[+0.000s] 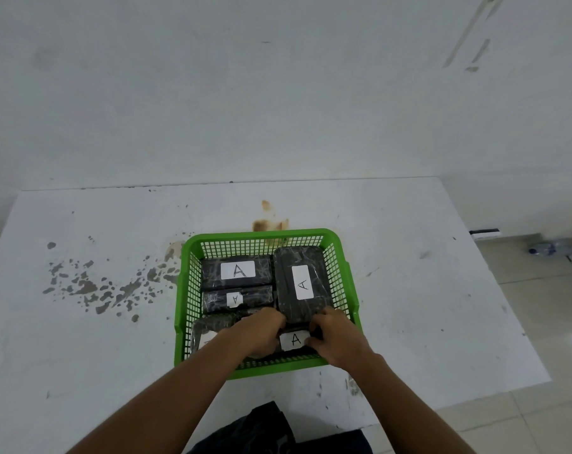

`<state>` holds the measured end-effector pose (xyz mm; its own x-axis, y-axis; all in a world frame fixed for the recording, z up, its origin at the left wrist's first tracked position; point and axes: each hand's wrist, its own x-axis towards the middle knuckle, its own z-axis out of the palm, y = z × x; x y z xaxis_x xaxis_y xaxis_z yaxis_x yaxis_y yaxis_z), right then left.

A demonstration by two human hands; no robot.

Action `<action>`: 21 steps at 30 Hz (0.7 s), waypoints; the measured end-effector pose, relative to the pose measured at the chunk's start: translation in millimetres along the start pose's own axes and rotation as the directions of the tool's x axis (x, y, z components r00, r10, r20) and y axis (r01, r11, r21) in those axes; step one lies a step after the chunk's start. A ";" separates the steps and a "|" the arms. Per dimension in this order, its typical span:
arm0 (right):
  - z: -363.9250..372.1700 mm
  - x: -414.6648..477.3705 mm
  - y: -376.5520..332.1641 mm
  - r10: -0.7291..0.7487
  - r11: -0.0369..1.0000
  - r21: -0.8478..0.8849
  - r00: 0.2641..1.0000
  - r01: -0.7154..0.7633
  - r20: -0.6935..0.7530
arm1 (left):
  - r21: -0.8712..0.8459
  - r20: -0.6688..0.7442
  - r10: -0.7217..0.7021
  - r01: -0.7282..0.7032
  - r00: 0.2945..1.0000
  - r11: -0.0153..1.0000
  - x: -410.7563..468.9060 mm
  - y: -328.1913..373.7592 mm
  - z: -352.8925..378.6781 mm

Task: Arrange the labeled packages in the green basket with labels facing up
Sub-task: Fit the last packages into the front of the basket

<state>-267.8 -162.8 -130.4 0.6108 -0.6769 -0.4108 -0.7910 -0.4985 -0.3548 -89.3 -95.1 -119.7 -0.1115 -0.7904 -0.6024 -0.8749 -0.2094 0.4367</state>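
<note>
- Green basket (183, 309) sits on the stained white table (409, 306), and everything I name is placed against that basket.
- Tucked in the basket's near-left corner, a wrapped package (209, 326) lies partly under my left forearm; only a sliver of its white label shows.
- Along the basket's far-left side, a black package (212, 276) shows its "A" label up, and a slimmer package (219, 298) lies just in front of it, label up too.
- My left hand (255, 332) is down inside the basket's near middle, fingers curled onto the left end of the small package (294, 340).
- That package rests by the basket's near wall, "A" label up, pinched between both hands.
- My right hand (335, 339) clamps its right end.
- Filling the basket's far-right side, the big package (284, 290) lies label up, "A" turned sideways.
</note>
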 end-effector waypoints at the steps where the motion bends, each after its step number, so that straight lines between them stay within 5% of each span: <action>1: 1.3 0.3 -1.6 0.029 1.000 -0.005 1.000 -0.029 -0.006 | -0.025 -0.004 -0.011 0.011 1.000 1.000 0.2 0.3 -0.6; 9: 10.9 5.9 -15.0 0.161 0.984 -0.063 0.985 -0.165 -0.060 | -0.026 -0.003 -0.130 0.129 0.992 0.991 -3.1 1.1 1.3; 16: 7.5 2.9 -22.5 -0.071 0.997 0.027 0.995 0.069 0.074 | 0.114 -0.036 -0.113 0.116 0.993 0.987 -0.6 0.0 2.1; 21: 2.4 6.9 -33.3 -0.075 0.995 -0.058 0.990 0.083 0.123 | 0.134 -0.037 -0.124 0.128 0.992 0.983 -2.7 -3.9 -1.3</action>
<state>-237.2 -149.5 -123.4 0.6683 -0.5660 -0.4827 -0.7383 -0.5837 -0.3379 -84.9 -92.9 -118.9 0.0154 -0.7790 -0.6268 -0.9373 -0.2295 0.2623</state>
